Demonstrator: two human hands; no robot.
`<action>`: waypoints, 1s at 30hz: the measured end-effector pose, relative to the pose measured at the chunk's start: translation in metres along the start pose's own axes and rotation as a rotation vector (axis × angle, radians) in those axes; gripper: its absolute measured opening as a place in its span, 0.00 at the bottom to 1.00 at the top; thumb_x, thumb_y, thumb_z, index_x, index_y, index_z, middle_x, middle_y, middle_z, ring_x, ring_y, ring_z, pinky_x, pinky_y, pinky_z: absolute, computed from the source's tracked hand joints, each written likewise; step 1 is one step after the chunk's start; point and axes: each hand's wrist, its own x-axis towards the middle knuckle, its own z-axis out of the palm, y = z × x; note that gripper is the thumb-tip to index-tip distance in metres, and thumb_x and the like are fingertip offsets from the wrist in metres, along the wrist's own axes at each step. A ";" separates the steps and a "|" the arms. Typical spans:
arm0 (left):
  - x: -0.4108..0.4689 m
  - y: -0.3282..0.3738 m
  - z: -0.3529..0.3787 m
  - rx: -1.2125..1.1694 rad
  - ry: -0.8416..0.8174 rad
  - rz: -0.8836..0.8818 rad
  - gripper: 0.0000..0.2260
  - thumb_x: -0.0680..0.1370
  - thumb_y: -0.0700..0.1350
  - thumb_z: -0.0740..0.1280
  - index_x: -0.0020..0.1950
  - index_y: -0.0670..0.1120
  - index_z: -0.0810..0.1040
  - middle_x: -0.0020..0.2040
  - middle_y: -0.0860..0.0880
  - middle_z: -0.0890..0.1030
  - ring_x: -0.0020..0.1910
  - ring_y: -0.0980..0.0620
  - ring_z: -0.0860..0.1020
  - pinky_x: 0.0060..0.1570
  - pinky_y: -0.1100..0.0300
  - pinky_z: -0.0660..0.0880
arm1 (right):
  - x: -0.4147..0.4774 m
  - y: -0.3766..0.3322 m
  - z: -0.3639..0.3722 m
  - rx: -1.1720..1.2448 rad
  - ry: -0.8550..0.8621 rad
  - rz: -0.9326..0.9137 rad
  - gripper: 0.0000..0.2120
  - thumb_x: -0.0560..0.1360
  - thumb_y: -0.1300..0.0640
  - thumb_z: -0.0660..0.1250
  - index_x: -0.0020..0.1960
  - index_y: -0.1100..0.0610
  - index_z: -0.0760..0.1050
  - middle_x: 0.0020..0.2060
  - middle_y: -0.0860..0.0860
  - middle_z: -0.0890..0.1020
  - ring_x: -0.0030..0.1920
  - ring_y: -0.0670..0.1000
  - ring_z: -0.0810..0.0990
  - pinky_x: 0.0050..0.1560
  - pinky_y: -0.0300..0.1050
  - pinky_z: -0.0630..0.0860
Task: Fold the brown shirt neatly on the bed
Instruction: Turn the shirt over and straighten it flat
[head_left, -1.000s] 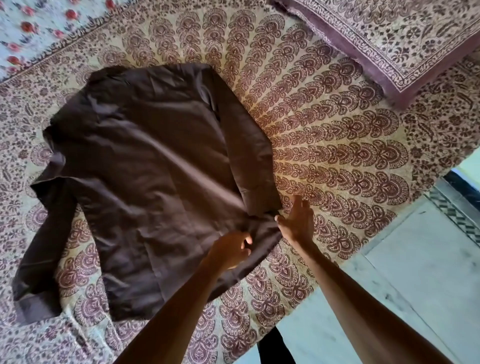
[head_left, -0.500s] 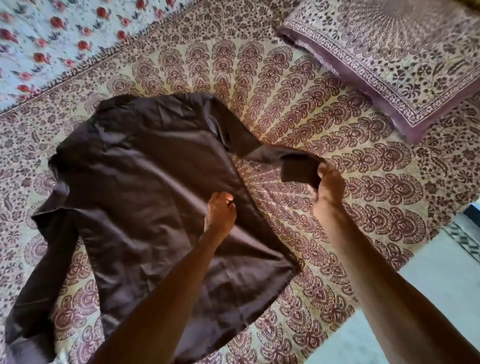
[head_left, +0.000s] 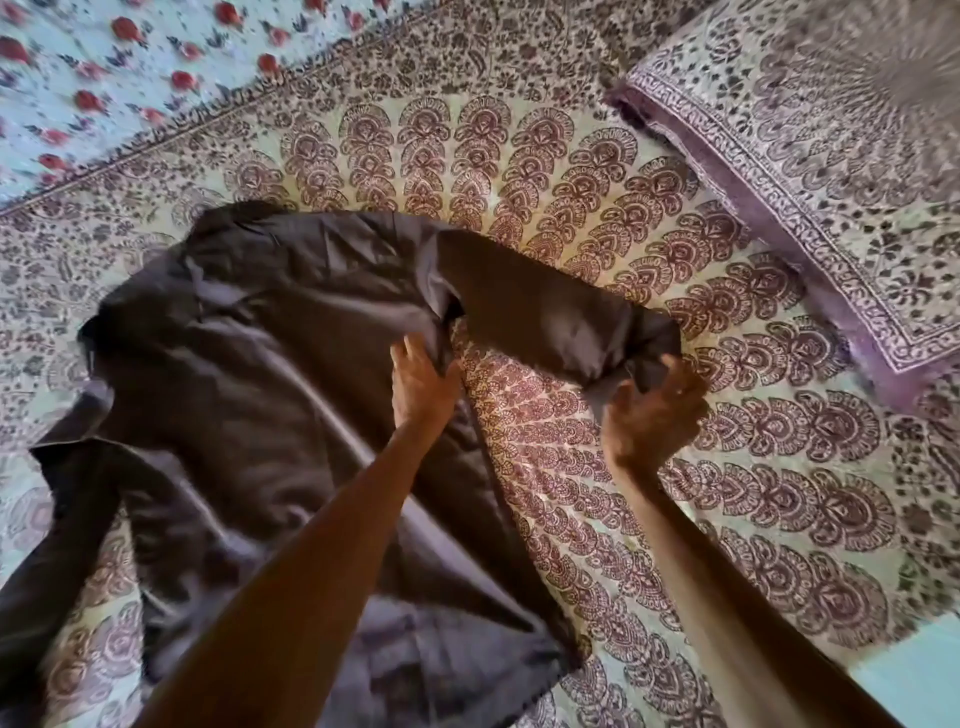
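Note:
The brown shirt (head_left: 249, 395) lies spread over the patterned bed sheet (head_left: 675, 493), collar end far from me, hem near me. Its right sleeve (head_left: 540, 306) is lifted off the sheet and stretched sideways. My right hand (head_left: 652, 415) grips the cuff end of that sleeve, with fabric bunched in the curled fingers. My left hand (head_left: 421, 384) pinches the shirt's right side edge just under the armpit. The other sleeve (head_left: 57, 551) hangs down at the left, lying loose on the sheet.
A pillow (head_left: 810, 171) in a matching purple print lies at the far right. A floral cloth with red flowers (head_left: 104, 78) covers the far left. The bed's edge and pale floor (head_left: 914, 670) show at the lower right.
My right hand carried the sleeve up from the hem and outward, then shifted further right. My left hand slid from the hem up along the side edge to the armpit. The view has moved closer.

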 end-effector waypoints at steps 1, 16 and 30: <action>0.011 0.008 -0.002 0.015 0.010 -0.014 0.26 0.75 0.51 0.69 0.66 0.40 0.65 0.62 0.39 0.69 0.60 0.36 0.73 0.54 0.46 0.72 | 0.000 -0.009 0.008 -0.039 -0.097 -0.199 0.25 0.70 0.50 0.65 0.64 0.56 0.69 0.62 0.60 0.73 0.60 0.59 0.72 0.59 0.59 0.72; 0.100 0.049 0.009 -0.039 -0.067 -0.007 0.05 0.75 0.39 0.66 0.48 0.43 0.81 0.42 0.42 0.83 0.40 0.44 0.82 0.41 0.53 0.80 | 0.101 -0.069 0.069 -0.450 -0.260 -0.720 0.16 0.68 0.55 0.75 0.54 0.58 0.78 0.49 0.56 0.83 0.51 0.58 0.78 0.55 0.55 0.72; 0.170 0.029 -0.016 0.261 0.091 0.073 0.17 0.78 0.42 0.61 0.67 0.46 0.71 0.66 0.43 0.71 0.62 0.40 0.70 0.59 0.45 0.71 | 0.091 -0.178 0.146 -0.177 -0.432 -0.489 0.16 0.78 0.46 0.62 0.60 0.56 0.71 0.59 0.58 0.75 0.62 0.61 0.71 0.61 0.60 0.69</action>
